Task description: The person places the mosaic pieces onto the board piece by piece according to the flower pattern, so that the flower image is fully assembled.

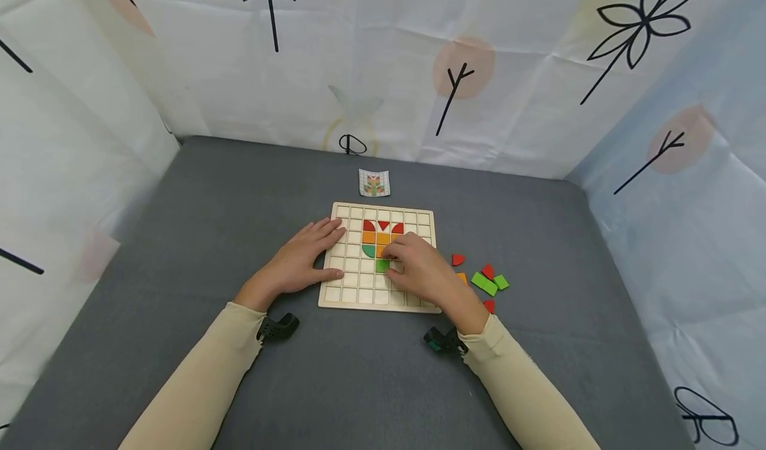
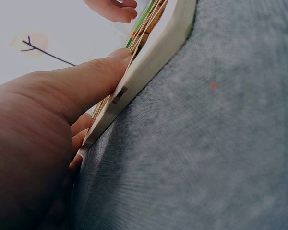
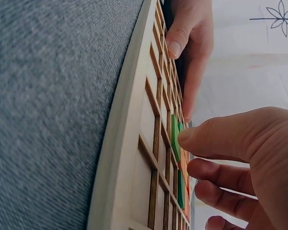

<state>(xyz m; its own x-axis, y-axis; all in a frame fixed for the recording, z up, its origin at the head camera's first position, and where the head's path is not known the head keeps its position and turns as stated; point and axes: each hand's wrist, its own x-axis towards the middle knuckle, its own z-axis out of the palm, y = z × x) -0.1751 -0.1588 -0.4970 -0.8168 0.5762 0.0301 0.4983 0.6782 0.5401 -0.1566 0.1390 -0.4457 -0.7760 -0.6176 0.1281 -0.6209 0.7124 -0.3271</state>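
Note:
A wooden grid board [image 1: 351, 280] lies on the grey table, its cells partly filled with coloured tiles. Red pieces top the pattern, with orange squares [image 1: 369, 237] below, then a dark green rounded piece [image 1: 368, 251] and a light green square [image 1: 382, 266]. My left hand [image 1: 302, 257] rests on the board's left edge, thumb and fingers spread. Over the pattern, my right hand [image 1: 419, 267] has loosely bent fingers; its thumb [image 3: 199, 138] is at the green square [image 3: 175, 136], and no piece shows between thumb and fingers. That hand hides part of the board.
Loose tiles lie right of the board: a red piece [image 1: 457, 260], a light green rectangle [image 1: 484, 284], a small green square [image 1: 501, 282] and others partly behind the right arm. A pattern card [image 1: 374, 183] lies beyond the board. Printed cloth [image 1: 383, 91] walls the table.

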